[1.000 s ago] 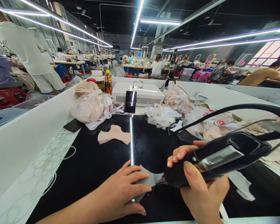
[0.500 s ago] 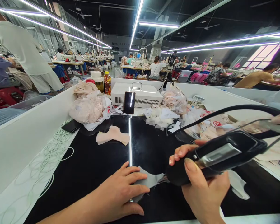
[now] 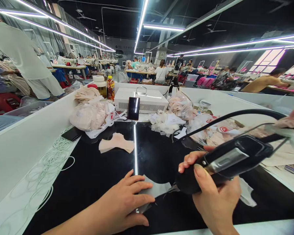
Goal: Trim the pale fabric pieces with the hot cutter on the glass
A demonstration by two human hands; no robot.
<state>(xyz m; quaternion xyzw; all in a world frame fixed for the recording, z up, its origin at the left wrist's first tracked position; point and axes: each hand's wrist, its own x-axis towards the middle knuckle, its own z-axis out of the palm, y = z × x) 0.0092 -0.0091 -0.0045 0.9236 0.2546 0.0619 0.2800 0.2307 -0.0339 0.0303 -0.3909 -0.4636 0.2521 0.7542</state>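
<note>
My left hand (image 3: 127,199) lies on the black board with its fingers spread, pressing down a thin translucent whitish piece (image 3: 159,187). Wrapped in my right hand (image 3: 215,195) is a bulky black corded hand tool (image 3: 225,163) with a silvery panel. Its narrow metal tip (image 3: 173,188) is at the right end of the thin piece, close to my left fingertips. Part of that piece is hidden beneath my left hand. Another whitish scrap (image 3: 247,193) lies right of my right hand. A peach-coloured cut piece (image 3: 116,143) rests farther back on the board.
A phone (image 3: 133,108) leans against a white vented box (image 3: 149,98) at the back. Bagged fabric (image 3: 88,114) is at back left, bagged pieces (image 3: 210,127) at right. Thin pale cord (image 3: 46,163) lies along the left wall. The tool's black cable (image 3: 225,116) arches rightward. Co-workers sit beyond.
The whole view has shifted slightly left. Against the board, the black tool has moved a little to the right. My left hand keeps its place on the thin piece.
</note>
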